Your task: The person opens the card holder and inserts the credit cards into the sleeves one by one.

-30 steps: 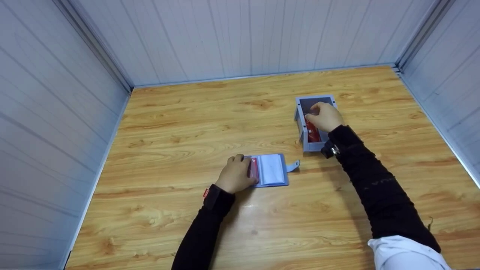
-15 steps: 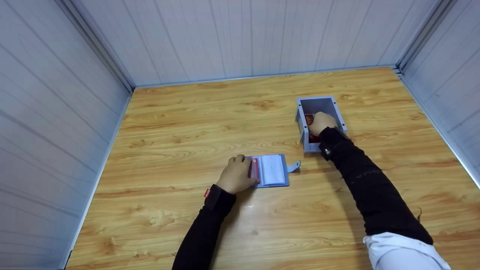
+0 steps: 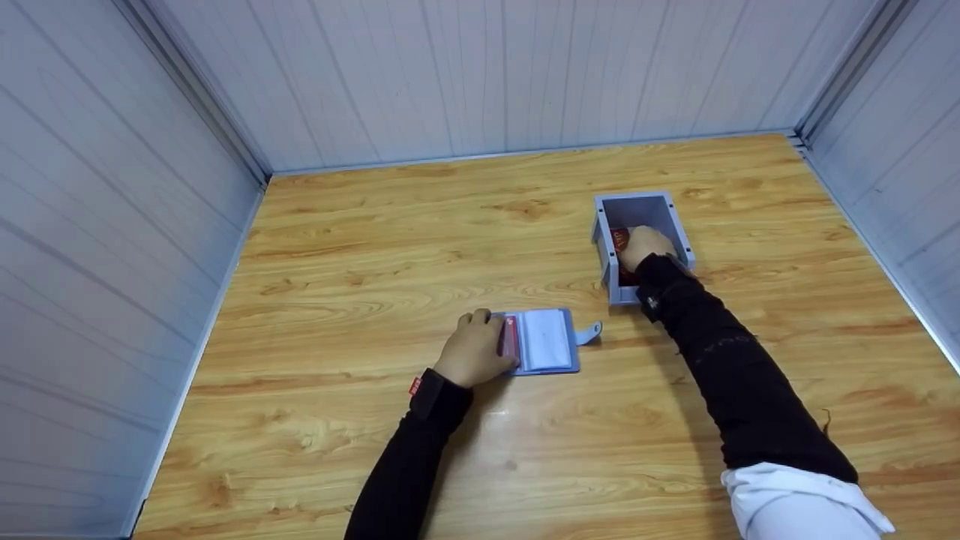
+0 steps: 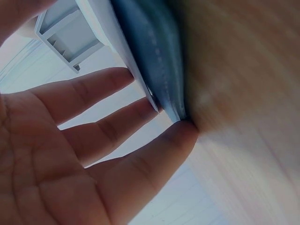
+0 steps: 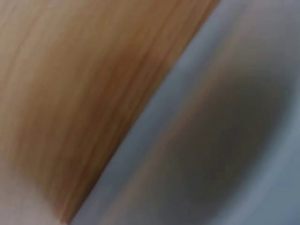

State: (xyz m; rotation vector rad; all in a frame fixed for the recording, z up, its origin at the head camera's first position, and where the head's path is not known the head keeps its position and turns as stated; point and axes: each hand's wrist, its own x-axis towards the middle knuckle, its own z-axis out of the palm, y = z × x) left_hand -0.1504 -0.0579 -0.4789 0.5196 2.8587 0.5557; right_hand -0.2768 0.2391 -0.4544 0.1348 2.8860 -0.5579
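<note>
Yellow-brown wood grain runs across the tabletop (image 3: 360,240), marked with darker streaks and knots, and a pale shine shows near the left forearm. Whitish panels with vertical grooves make the back wall (image 3: 480,82); a left wall (image 3: 97,247) and a right wall (image 3: 907,165) of the same pale sort close in the sides, with greyish strips at the corners. On the tabletop, near the middle, a light-blue card holder (image 3: 546,341) lies open, its snap strap (image 3: 589,333) pointing right and a red-edged card (image 3: 511,337) under the left page. Over that page rests the left hand (image 3: 474,349); its grip is spread, fingers nearly straight, tips touching the holder's edge, and the left wrist view shows stitching along the dark cover. Farther back to the right stands a grey bin (image 3: 637,210), with the right hand (image 3: 648,244) reaching down inside it. That hand's fingers are hidden, so I cannot tell how far its grip is closed or whether it has hold of anything; the right wrist view is blurred. Beside it in the bin, a red card (image 3: 619,238) carries gold lettering that looks like "VIP". Marks on the red tag (image 3: 415,385) at the left wrist and faint letters on the right black sleeve (image 3: 750,390) are too small to read.
</note>
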